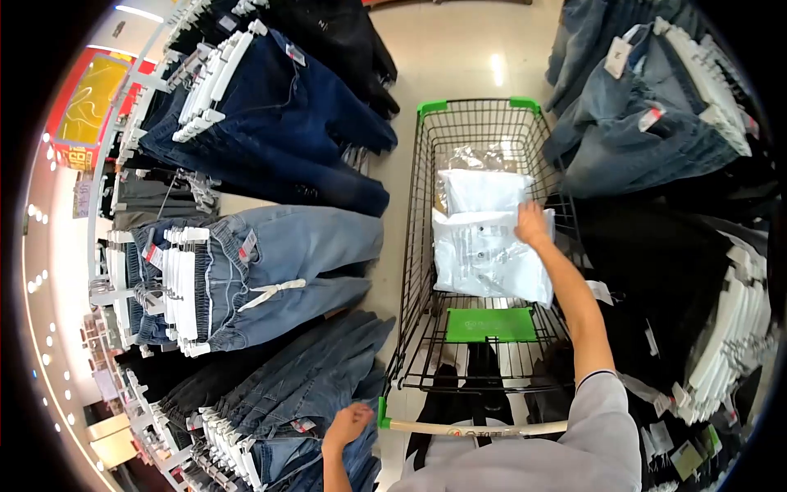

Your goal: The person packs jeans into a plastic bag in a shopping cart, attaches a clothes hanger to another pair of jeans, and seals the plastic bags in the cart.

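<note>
Inside the black wire shopping cart (414, 205) lie white folded shirts in clear plastic packets. My right hand (531, 223) reaches into the basket, its fingers closed at the upper right edge of the nearer packaged shirt (484, 254). Part of another packaged shirt (484, 190) shows just beyond it. To the left of the cart handle (484, 429), my left hand (348, 425) hovers beside hanging jeans (287, 410). Its fingers are loosely bent, with nothing visible in them.
Racks on both sides crowd the cart. On the left hang dark blue jeans (279, 123) and light blue drawstring pants (303, 246); on the right, faded jeans (631, 123) and black pants (656, 271). A green child-seat panel (490, 325) sits near the handle. Pale floor (459, 49) shows ahead.
</note>
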Demonstrator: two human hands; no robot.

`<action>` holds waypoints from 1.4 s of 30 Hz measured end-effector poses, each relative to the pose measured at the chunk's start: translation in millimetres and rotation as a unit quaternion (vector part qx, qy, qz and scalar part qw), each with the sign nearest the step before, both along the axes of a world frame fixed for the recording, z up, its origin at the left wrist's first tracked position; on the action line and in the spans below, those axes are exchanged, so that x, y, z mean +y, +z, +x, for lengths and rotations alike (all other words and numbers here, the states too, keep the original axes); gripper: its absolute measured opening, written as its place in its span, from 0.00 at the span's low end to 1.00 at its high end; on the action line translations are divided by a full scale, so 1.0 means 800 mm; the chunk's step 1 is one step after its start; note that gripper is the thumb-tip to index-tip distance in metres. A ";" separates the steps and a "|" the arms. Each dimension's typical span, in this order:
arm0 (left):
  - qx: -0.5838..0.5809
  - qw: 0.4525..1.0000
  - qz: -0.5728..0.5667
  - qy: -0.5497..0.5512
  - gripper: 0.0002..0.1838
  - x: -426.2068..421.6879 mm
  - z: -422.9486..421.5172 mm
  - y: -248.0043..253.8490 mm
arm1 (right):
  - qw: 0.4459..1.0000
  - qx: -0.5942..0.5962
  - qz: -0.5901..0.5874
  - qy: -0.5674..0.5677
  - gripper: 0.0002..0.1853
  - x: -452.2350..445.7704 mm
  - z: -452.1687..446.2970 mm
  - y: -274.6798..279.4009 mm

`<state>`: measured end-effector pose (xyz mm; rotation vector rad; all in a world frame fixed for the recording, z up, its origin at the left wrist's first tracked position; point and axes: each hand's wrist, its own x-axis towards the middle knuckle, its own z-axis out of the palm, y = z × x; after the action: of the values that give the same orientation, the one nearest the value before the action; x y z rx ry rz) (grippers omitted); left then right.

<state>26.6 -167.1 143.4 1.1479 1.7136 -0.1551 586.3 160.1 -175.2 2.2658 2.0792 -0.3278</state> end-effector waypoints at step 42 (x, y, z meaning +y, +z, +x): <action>-0.172 0.923 0.261 -0.223 0.15 0.517 0.411 -0.192 | 0.947 0.278 -0.155 -0.035 0.04 -0.225 -0.027 0.162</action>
<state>355.3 246.3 -10.6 1.8346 1.1822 0.2325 564.8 -19.8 -45.3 2.2260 1.9563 -1.3322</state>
